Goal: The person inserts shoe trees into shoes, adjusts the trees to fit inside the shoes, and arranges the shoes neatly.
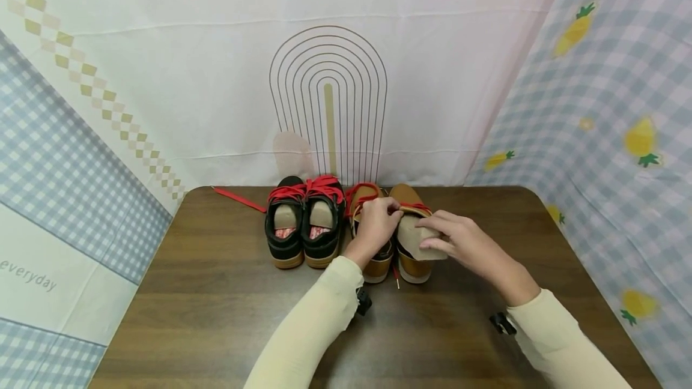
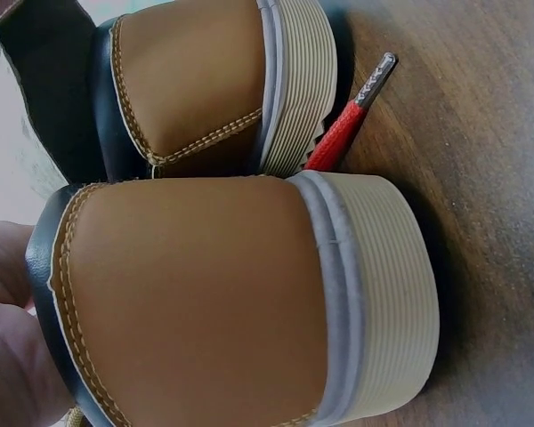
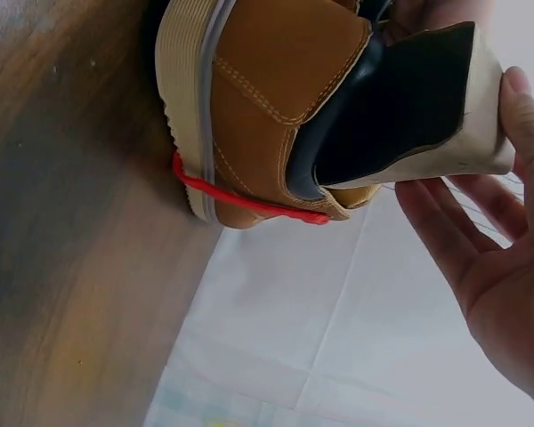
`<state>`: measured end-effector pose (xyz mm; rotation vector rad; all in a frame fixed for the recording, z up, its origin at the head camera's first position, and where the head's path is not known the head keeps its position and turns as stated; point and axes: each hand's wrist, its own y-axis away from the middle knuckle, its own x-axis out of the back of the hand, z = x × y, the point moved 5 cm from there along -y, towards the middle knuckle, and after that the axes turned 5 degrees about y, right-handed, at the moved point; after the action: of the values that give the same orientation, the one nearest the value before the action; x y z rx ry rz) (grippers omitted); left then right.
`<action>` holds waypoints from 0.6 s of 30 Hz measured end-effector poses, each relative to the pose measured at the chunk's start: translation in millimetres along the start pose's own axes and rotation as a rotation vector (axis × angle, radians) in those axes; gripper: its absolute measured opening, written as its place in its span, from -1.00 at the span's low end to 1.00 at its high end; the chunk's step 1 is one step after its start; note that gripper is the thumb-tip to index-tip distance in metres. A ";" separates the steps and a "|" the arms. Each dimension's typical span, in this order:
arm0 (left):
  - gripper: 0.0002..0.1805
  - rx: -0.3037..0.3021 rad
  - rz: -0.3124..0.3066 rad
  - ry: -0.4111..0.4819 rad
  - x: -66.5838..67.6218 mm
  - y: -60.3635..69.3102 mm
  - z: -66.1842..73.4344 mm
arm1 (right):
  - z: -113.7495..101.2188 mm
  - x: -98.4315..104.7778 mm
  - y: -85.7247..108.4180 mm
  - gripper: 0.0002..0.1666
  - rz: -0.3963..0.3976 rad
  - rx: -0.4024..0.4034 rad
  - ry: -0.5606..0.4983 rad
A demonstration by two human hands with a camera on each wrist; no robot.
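My right hand (image 1: 459, 239) pinches a beige moulded shoe insert (image 1: 413, 239) between thumb and fingers. Part of the insert sits in the mouth of the right-hand brown shoe (image 1: 415, 270), and its wide end sticks out; the right wrist view shows its dark hollow side (image 3: 409, 98). Over the left-hand brown shoe (image 1: 376, 270) reaches my left hand (image 1: 376, 221), its fingertips pinching the right-hand brown shoe near the tongue. Both brown shoes have red laces. The left wrist view shows their heels, with a lace tip (image 2: 374, 80) between them.
Left of the brown pair stand two black shoes (image 1: 322, 245) with red laces and beige inserts inside. One red lace end (image 1: 238, 199) trails across the wooden table (image 1: 216, 293). A patterned cloth (image 1: 227, 77) hangs behind the back edge.
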<state>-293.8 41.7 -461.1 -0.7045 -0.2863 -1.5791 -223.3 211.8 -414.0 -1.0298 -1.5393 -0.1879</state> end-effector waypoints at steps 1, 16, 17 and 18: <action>-0.91 0.001 0.000 0.001 -0.1 0.1 -0.2 | -0.3 -1.0 -0.9 -0.54 0.003 0.014 0.021; -0.91 -0.003 0.000 0.007 -0.6 1.2 0.5 | 3.9 -14.7 -6.3 -0.51 0.075 0.135 0.142; -0.91 -0.006 -0.001 0.003 -0.9 1.0 0.4 | 4.8 -14.7 -6.6 -0.51 0.072 0.126 0.140; -0.91 -0.010 -0.001 0.001 -1.1 1.0 0.5 | 5.6 -14.6 -6.5 -0.51 0.065 0.114 0.134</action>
<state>-292.8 42.8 -461.6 -0.7111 -0.2778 -1.5828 -233.4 204.3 -425.4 -0.9561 -1.3775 -0.1199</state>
